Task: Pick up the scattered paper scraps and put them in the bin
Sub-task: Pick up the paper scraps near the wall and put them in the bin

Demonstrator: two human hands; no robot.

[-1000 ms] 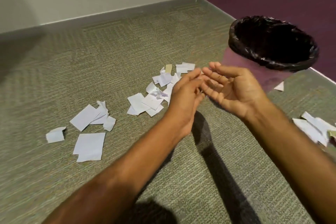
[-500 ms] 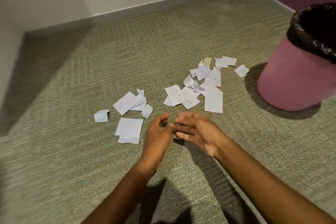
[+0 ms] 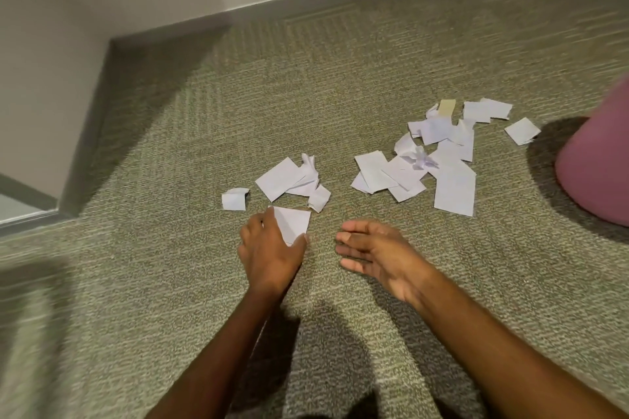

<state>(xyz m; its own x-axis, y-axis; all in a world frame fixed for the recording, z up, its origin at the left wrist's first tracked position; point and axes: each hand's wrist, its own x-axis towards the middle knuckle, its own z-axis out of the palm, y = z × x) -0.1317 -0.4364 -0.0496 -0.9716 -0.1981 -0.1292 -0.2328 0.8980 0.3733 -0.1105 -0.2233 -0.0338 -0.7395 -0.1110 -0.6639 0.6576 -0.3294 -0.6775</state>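
Note:
White paper scraps lie scattered on the green carpet. My left hand (image 3: 269, 250) rests on a square white scrap (image 3: 292, 222), with fingers on its left side and the thumb at its lower right corner. Just beyond it lies a small cluster of scraps (image 3: 292, 180) and a curled scrap (image 3: 234, 199) to the left. A larger pile of scraps (image 3: 432, 160) spreads to the right. My right hand (image 3: 377, 250) hovers open, palm turned left, holding nothing. The pink bin (image 3: 599, 167) stands at the right edge; only its side shows.
The carpet (image 3: 340, 71) meets a grey skirting board (image 3: 238, 15) and pale walls at the back and left. One loose scrap (image 3: 522, 130) lies close to the bin's base. My arms cast dark shadows on the carpet near me.
The view has swung left and down, so the bin's black-lined rim has left the frame. My hands parted; the left one dropped onto the square scrap and the right one opened.

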